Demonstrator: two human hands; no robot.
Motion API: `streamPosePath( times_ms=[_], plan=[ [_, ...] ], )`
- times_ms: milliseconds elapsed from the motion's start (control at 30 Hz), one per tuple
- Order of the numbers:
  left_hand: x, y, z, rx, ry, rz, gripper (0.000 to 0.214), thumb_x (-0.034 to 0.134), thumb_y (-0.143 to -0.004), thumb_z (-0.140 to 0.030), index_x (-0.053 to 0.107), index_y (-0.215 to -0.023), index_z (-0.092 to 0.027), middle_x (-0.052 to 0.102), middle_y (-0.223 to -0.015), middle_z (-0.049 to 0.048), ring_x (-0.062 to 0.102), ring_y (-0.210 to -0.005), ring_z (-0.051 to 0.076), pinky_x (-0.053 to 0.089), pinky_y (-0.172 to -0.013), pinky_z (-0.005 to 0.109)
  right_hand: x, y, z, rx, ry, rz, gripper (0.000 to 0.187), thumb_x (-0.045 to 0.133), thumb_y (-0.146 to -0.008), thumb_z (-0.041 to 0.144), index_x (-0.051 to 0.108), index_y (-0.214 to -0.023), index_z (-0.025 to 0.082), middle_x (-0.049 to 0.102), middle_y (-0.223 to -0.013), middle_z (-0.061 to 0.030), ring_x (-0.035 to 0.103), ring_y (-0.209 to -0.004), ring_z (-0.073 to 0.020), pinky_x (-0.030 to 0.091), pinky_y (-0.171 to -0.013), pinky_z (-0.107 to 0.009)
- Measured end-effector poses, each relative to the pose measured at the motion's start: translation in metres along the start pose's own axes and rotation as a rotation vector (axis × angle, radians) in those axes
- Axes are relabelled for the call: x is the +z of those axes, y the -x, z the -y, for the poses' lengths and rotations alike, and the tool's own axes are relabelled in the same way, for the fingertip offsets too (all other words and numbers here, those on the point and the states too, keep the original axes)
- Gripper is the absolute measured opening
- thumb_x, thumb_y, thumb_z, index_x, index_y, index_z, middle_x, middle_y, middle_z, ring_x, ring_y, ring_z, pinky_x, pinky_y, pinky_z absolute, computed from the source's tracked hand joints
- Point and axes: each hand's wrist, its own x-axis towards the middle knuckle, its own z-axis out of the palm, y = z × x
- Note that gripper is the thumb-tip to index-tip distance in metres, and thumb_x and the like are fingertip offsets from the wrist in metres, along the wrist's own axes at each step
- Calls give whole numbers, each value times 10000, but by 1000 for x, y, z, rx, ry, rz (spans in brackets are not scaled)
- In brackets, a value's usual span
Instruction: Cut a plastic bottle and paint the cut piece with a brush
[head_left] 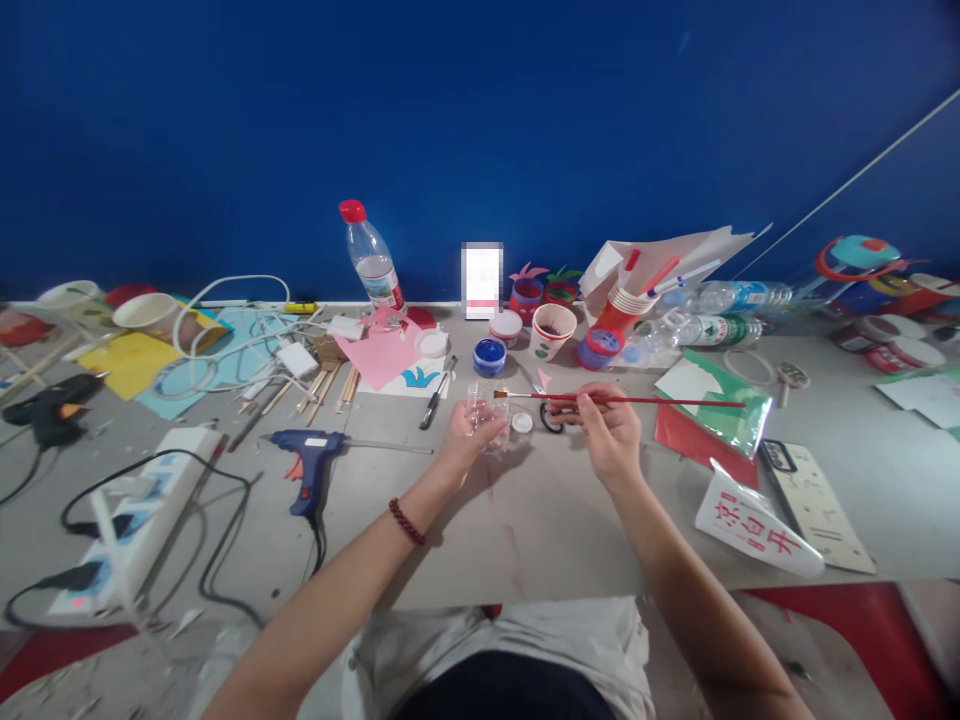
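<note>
Fingers of my left hand (466,445) are wrapped round a clear plastic bottle piece (475,400), whose exact shape is hard to make out. My right hand (611,430) pinches a long red-handled paintbrush (675,402) level above the table, its bristle tip pointing left near the clear piece. Just beyond stands an open jar of blue paint (490,355). A small white cap (522,423) lies between my hands, and a dark ring (551,418) is partly hidden by my right hand. A paper cup (553,328) holding dark liquid stands behind the jar.
On the left are a blue glue gun (307,465), a white power strip (142,520) and loose cables. A water bottle (373,265) stands at the back. Right of my hands lie a green sheet (739,400), a cut label (754,525) and a cream-coloured strip (821,510).
</note>
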Motion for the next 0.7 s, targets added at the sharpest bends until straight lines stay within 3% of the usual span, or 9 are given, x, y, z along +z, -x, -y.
streamPosePath(
  times_ms=[500, 700],
  plan=[
    [-4, -4, -1, -72, 60, -19, 626, 889, -575, -428, 507, -1011, -190, 667, -888, 46, 677, -789, 199, 496, -599, 280, 2, 1, 6, -81, 101, -50, 295, 712, -844, 505, 573, -877, 246, 735, -694, -18, 765, -687, -246, 648, -550, -367],
    [-2, -3, -3, -77, 47, -13, 602, 875, -597, -425, 511, -1014, -188, 667, -862, 46, 676, -786, 203, 497, -600, 283, -2, 4, -1, -62, 42, -68, 277, 707, -853, 487, 576, -897, 247, 744, -738, -29, 764, -707, -240, 641, -569, -360]
  ],
)
